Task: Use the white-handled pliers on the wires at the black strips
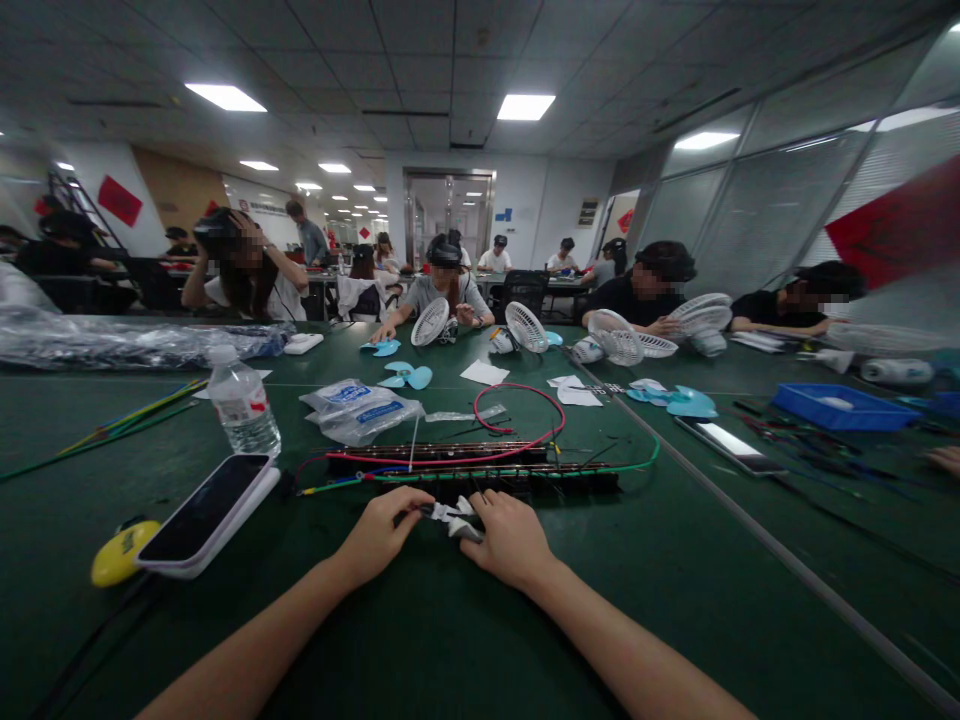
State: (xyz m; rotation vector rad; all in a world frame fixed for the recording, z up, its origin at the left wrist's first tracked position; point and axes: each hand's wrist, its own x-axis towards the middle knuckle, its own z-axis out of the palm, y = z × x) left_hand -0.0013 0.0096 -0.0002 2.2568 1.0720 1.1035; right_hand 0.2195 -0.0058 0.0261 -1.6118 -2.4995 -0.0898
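Observation:
My left hand is closed in a pinch at the left end of a small white-and-grey piece. What sits between those fingertips is too small to make out. My right hand is closed around the other end of the piece, which looks like a small hand tool, its exact kind unclear. Just beyond both hands lie two long dark strips with copper-coloured tops. A red cable curls up in a loop over them, and a green cable bends along the nearer strip.
To the left are a water bottle, a phone and a yellow object. Plastic bags lie behind the strips. A blue tray and another phone sit right. Several people work across the table among white fan grilles.

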